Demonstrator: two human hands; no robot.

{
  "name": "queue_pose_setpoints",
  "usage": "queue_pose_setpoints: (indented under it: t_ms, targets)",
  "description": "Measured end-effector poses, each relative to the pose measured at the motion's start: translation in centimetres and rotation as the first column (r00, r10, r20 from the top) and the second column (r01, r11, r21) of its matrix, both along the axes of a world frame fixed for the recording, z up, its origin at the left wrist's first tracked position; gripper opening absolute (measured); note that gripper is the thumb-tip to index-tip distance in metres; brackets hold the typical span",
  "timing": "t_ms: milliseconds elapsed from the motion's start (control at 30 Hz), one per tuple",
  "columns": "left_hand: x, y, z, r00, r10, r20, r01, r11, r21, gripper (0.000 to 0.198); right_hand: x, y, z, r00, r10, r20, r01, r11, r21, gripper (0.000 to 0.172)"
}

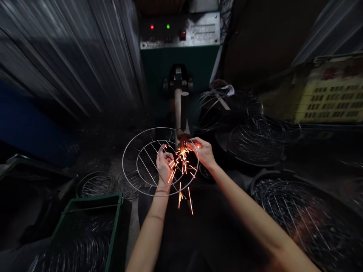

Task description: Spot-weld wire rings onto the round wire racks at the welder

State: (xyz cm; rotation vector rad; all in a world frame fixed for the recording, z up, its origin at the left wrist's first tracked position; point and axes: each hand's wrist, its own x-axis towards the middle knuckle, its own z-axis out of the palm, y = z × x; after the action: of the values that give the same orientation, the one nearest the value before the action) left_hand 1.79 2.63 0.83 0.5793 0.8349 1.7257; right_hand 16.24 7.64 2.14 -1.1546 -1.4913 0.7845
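- Wire rack (149,163) hangs in the air at the welder's electrode (183,135), under a spray of sparks (183,160): light, stiff thin metal rod, though springy across its wide ring (and likely hot near the sparks).
- Your left hand (164,168) has its grip closed on the cross wires.
- Your right hand (204,152) has its grip pinched together on the wires beside the electrode.
- Best hold: where wires cross, or the outer ring, well clear of the sparks.

A plastic crate (93,199) holding wire racks (76,249) is sitting at near left, round tubs (272,177) holding more wire racks are standing along the right, a welding machine (178,64) is standing far ahead, and corrugated metal sheeting (70,49) is rising at far left.
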Motion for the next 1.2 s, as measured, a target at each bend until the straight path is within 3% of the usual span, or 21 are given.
queue_pose_setpoints:
  t_ms: [100, 200, 300, 400, 500, 567, 700, 833, 1200]
  targets:
    - [-0.4, 0.1, -0.1, 0.999, -0.035, 0.007, 0.035, 0.999, -0.004, 0.034, 1.0, -1.3, 0.0, 1.000, 0.003, 0.000, -0.003, 1.000, -0.021, 0.026]
    - [-1.0, 0.5, -0.3, 0.990, -0.135, 0.032, 0.137, 0.989, -0.051, 0.029, 2.7, -4.8, 0.1, 0.999, 0.016, 0.051, -0.013, 0.999, -0.045, 0.027]
    - [-1.3, 0.8, -0.4, 0.979, -0.198, 0.053, 0.202, 0.977, -0.072, 0.024, 3.6, -8.6, 0.0, 0.991, 0.135, 0.022, -0.131, 0.981, -0.140, 0.031]
    - [-1.0, 0.5, -0.3, 0.985, -0.167, 0.035, 0.169, 0.984, -0.053, 0.022, 3.0, -10.4, -0.5, 0.999, 0.051, 0.003, -0.051, 0.994, -0.093, 0.024]
    - [-0.3, 0.0, 0.0, 0.994, -0.111, 0.002, 0.111, 0.992, -0.055, 0.023, 1.9, -9.6, -0.8, 0.995, -0.097, -0.012, 0.096, 0.995, -0.040, 0.017]
    - [0.2, -0.1, 0.1, 0.998, -0.059, -0.011, 0.059, 0.997, -0.046, 0.024, 1.5, -8.1, -0.9, 0.991, -0.122, -0.051, 0.119, 0.992, -0.051, 0.019]
    - [0.4, 0.3, 0.0, 0.997, 0.070, -0.032, -0.070, 0.997, -0.013, 0.026, 1.2, -4.9, -0.7, 0.993, -0.085, -0.084, 0.081, 0.996, -0.046, 0.025]
    - [0.1, 1.3, 0.0, 0.992, 0.115, -0.059, -0.115, 0.993, 0.000, 0.026, 0.7, -2.8, -0.6, 0.998, -0.063, -0.023, 0.064, 0.998, 0.014, 0.025]
    - [-0.1, 2.8, -0.4, 0.990, 0.133, -0.045, -0.131, 0.990, 0.043, 0.026, 0.4, -0.9, -0.4, 0.999, -0.040, -0.020, 0.041, 0.999, 0.034, 0.024]
